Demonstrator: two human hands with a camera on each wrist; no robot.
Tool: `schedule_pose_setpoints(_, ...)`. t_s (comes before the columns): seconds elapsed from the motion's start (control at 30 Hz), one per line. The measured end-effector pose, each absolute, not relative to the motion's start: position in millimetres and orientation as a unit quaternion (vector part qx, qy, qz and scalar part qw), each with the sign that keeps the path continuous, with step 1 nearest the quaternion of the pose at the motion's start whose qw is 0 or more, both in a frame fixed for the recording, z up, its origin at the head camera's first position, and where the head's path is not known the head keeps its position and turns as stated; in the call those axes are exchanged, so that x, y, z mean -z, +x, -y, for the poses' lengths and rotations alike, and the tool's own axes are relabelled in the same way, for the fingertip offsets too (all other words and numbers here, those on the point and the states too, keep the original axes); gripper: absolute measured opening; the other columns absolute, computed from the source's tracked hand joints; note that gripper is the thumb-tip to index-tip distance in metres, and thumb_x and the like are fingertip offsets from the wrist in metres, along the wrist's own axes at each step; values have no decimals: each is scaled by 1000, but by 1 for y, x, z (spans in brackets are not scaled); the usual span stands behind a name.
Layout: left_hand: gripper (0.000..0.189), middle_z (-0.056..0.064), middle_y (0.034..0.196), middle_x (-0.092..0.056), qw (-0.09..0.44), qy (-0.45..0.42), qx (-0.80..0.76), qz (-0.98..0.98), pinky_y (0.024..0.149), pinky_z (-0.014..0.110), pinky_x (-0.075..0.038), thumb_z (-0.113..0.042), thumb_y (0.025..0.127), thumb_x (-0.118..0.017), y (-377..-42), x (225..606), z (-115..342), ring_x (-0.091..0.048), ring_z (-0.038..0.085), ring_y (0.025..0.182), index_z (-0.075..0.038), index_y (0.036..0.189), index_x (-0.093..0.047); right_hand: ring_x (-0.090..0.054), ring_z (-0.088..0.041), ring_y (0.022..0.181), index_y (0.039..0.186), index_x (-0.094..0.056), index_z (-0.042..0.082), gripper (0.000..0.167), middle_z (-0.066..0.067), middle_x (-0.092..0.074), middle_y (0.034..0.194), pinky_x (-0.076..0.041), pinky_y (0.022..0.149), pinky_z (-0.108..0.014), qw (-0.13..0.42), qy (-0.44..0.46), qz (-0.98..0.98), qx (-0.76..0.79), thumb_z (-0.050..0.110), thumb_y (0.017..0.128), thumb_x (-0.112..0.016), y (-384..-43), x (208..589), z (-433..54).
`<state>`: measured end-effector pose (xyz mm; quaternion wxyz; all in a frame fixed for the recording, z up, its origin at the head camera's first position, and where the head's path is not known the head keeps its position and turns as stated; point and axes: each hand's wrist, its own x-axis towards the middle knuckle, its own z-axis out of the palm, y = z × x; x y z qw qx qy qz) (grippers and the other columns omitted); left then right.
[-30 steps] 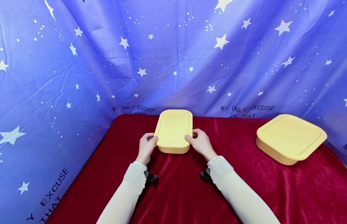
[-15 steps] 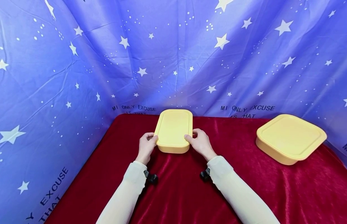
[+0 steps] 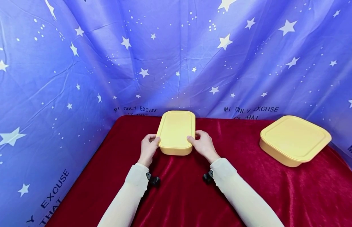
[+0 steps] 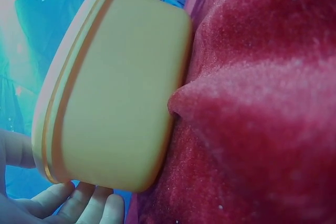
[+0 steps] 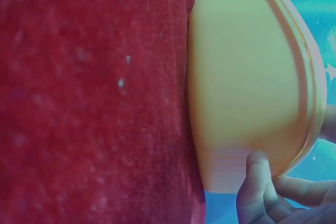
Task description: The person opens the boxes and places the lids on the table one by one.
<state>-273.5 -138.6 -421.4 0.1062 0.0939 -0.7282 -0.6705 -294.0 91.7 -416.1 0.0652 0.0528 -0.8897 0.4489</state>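
Observation:
A yellow lidded food container point(image 3: 176, 130), rectangular with rounded corners, sits on the red cloth toward the back middle in the head view. My left hand point(image 3: 149, 148) grips its left side near the front corner, thumb at the lid's edge and fingers along the wall. On the opposite side my right hand point(image 3: 205, 146) holds it likewise, thumb over the lid rim. In the left wrist view the container's front wall point(image 4: 121, 87) stands on the cloth, with left fingertips point(image 4: 79, 203) against its side. The lid is seated all round where it shows; the contents are hidden.
A second yellow lidded container point(image 3: 295, 138), set at an angle, stands to the right on the red velvet cloth point(image 3: 178, 195). Blue star-printed curtains point(image 3: 178, 56) enclose the table's back and sides. Small black wrist cameras point(image 3: 154, 181) hang at the cuffs.

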Motion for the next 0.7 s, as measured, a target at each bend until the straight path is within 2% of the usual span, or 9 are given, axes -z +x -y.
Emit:
schedule_pose_setpoints(0.27, 24, 12, 92, -60, 107, 91, 674, 726, 69, 26, -50, -8, 87, -57, -273, 422, 138, -57, 13, 73, 3, 108, -61, -54, -28, 104, 121, -58, 0, 53, -15, -60, 113, -45, 89, -41, 62, 49, 886, -457, 40, 87, -65, -293, 415, -92)
schedule_pose_setpoints(0.5, 24, 12, 92, -60, 110, 91, 674, 725, 77, 37, -52, -8, 87, -57, -273, 422, 138, -57, 14, 74, 2, 108, -61, -55, -28, 103, 122, -58, -1, 54, -15, -60, 115, -45, 89, -41, 64, 50, 887, -454, 39, 87, -65, -293, 416, -93)
schedule_pose_setpoints(0.7, 24, 12, 93, -61, 113, 89, 676, 723, 77, 38, -52, -9, 86, -58, -273, 422, 139, -58, 14, 74, 2, 108, -62, -55, -27, 103, 121, -58, 0, 52, -15, -61, 114, -45, 89, -41, 66, 49, 886, -456, 39, 87, -65, -294, 416, -93)
